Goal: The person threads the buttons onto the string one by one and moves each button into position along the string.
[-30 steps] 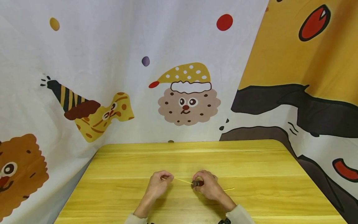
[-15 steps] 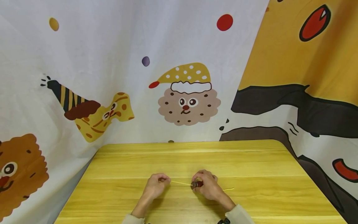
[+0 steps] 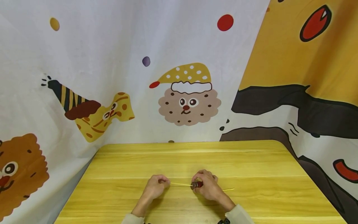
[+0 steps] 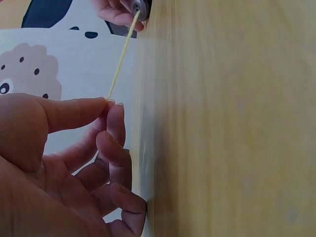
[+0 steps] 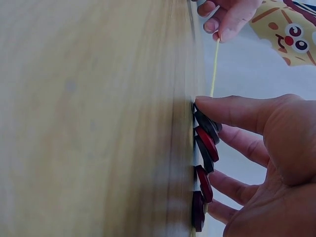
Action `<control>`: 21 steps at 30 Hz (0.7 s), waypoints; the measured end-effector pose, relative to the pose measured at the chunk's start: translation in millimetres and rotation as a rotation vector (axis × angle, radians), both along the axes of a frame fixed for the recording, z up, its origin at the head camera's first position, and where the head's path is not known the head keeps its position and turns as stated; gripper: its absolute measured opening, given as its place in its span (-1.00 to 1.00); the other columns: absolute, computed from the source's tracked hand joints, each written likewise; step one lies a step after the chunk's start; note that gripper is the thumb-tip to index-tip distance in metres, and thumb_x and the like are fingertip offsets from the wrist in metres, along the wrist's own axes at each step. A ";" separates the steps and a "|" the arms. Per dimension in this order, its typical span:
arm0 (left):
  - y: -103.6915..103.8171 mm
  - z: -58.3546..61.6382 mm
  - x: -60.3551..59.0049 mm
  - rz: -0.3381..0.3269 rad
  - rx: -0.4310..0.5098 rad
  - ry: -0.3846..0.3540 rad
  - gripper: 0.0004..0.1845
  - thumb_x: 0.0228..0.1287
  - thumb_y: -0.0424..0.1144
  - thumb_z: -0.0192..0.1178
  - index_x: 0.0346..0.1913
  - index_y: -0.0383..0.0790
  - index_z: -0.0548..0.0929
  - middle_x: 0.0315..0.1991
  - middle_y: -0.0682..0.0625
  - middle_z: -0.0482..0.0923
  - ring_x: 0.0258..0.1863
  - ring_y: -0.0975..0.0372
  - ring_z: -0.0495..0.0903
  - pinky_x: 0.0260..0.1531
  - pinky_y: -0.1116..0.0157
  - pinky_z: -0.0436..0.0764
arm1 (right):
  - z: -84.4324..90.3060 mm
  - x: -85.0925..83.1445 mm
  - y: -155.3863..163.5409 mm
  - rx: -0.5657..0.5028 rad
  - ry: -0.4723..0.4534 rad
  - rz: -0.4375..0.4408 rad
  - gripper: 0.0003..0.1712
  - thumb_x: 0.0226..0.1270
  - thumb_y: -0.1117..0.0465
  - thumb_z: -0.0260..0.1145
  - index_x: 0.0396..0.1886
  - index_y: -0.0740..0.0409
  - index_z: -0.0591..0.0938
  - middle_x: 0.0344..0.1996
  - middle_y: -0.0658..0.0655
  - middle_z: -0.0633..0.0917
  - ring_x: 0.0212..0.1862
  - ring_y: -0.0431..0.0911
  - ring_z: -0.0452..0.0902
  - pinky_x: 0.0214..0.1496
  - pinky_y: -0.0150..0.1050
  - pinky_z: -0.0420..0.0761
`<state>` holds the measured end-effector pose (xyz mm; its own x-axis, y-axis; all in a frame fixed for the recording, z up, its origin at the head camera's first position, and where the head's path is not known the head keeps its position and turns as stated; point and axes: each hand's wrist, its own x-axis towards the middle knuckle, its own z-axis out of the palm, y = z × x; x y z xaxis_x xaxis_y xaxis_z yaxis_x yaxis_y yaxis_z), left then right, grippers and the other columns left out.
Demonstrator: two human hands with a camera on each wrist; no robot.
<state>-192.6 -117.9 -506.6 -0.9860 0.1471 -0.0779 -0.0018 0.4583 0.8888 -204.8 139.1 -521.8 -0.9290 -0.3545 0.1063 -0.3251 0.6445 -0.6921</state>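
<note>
Cartoon-printed cloth hangs behind and to both sides of a yellow wooden counter, showing a biscuit face in a spotted cap, a striped party hat and coloured dots.

Near the counter's front edge, a thin yellow string runs taut between the two hands, just above the wood. Its far end trails out past the right hand and lies on the counter. Threaded on the string are several flat round buttons, dark and red, stacked edge-on in a short row; the right wrist view shows them lying against the counter surface.

The right hand holds that row of buttons: its thumb presses along the upper side, and the other fingers curl in below them, so the grip is closed round the buttons. In the head view only a small dark and red cluster peeks out at the hand's left side, where the string enters it.

The left hand sits well to the left of the buttons, pinching the string's near end between thumb and forefinger tip; the remaining fingers are curled loosely into the palm. In the left wrist view the string rises straight from that pinch toward the buttons in the other hand.

Pale sleeve cuffs show at the bottom edge of the head view.
</note>
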 end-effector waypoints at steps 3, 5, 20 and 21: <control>-0.3 -0.2 -0.1 -0.011 -0.003 -0.006 -0.86 0.30 -0.28 0.27 -0.20 -0.31 0.68 -0.32 -0.03 0.54 -0.29 0.16 0.45 -0.30 0.25 0.42 | -0.2 0.0 -0.3 0.005 0.000 -0.004 -0.70 0.00 0.26 0.59 -0.36 -0.13 0.64 0.05 0.15 0.54 0.17 0.28 0.33 0.13 0.39 0.03; -0.2 -0.7 -0.4 -0.022 -0.004 -0.011 -0.85 0.30 -0.28 0.26 -0.18 -0.32 0.68 -0.32 -0.03 0.54 -0.31 0.16 0.45 -0.32 0.25 0.43 | -0.2 0.1 -0.3 0.006 0.000 -0.006 -0.69 -0.01 0.25 0.60 -0.36 -0.14 0.64 0.05 0.15 0.55 0.17 0.28 0.34 0.12 0.38 0.04; -8.8 -1.4 -3.6 -0.044 -0.004 -0.021 -0.63 0.37 -0.17 0.24 0.12 -0.32 0.55 -0.20 -0.11 0.55 -0.25 0.10 0.54 -0.33 0.21 0.51 | 9.3 -0.5 14.4 -0.054 -0.059 -0.081 -0.78 0.25 0.13 0.45 -0.12 -0.05 0.67 0.12 0.12 0.54 0.23 0.24 0.33 0.17 0.38 0.14; -10.6 -1.4 -3.8 -0.044 -0.010 -0.011 -0.62 0.38 -0.15 0.23 0.14 -0.31 0.55 -0.18 -0.12 0.56 -0.24 0.10 0.55 -0.31 0.20 0.53 | 10.5 -1.0 16.2 -0.062 -0.059 -0.089 -0.79 0.26 0.15 0.43 -0.11 -0.04 0.67 0.12 0.13 0.54 0.25 0.24 0.33 0.19 0.39 0.17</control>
